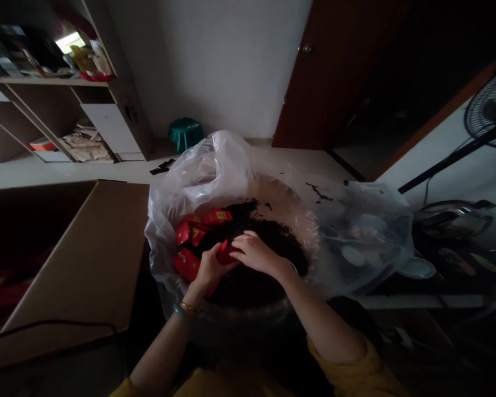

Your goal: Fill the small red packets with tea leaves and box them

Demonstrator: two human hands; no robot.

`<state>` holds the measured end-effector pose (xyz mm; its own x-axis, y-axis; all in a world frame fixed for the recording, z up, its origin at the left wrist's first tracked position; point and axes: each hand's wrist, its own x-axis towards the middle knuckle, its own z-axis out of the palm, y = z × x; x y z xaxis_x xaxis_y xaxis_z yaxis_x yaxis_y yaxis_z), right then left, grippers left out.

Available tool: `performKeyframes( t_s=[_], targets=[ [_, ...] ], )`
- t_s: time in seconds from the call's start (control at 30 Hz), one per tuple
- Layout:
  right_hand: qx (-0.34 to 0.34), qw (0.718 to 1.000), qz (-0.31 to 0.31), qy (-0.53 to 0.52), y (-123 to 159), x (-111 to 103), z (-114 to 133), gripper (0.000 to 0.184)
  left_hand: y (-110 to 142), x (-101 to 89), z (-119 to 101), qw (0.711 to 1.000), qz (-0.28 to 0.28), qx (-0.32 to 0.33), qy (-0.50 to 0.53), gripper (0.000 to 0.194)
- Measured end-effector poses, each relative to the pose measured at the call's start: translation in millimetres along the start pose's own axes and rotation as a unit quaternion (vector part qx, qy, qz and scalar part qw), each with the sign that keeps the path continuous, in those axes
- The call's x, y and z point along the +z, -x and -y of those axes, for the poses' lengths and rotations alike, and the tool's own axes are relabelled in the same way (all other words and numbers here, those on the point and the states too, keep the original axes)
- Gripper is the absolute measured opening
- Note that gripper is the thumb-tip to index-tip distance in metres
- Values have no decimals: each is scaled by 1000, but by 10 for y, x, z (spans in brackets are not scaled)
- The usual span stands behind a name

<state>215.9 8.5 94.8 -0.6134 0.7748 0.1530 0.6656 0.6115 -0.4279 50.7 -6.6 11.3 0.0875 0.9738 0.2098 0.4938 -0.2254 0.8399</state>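
While the left hand (pixel 213 266) grips a small red packet (pixel 227 252) over the plastic-lined tub (pixel 310 220) of dark loose bits (pixel 268 231), prob. dried leaves, the right hand (pixel 251 251) pinches its top w/ bent fingers, more red packets (pixel 188 263) lying just beside.

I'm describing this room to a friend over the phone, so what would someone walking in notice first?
Probably the bright red packets bunched at the left side of a plastic-lined tub, against a dark, loose heap. Just right of them, the left hand and right hand meet over the heap around one small red packet. Beyond the tub, a teal-covered object stands out by the pale wall.
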Motion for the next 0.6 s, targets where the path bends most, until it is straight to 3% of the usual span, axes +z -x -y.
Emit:
performKeyframes(
  t_s=[0.13, 0.2, 0.37, 0.6],
  targets=[
    [-21, 989, -140, -39, 70, -69, -8, 13, -14, -24, 29, 1000, -30, 6, 1, 46],
    [-9, 983, -167, -78, 109, -123, -19, 15, -17, -40, 19, 999, -40, 16, 5, 47],
    [102, 970, -125, -181, 118, -161, -59, 14, 4, -46, -56, 998, -41, 48, -31, 39],
    [186, 954, -16, -234, 117, -199, 12, 9, 35, -67, -3, 960, -84, 255, -76, 21]
  ],
)
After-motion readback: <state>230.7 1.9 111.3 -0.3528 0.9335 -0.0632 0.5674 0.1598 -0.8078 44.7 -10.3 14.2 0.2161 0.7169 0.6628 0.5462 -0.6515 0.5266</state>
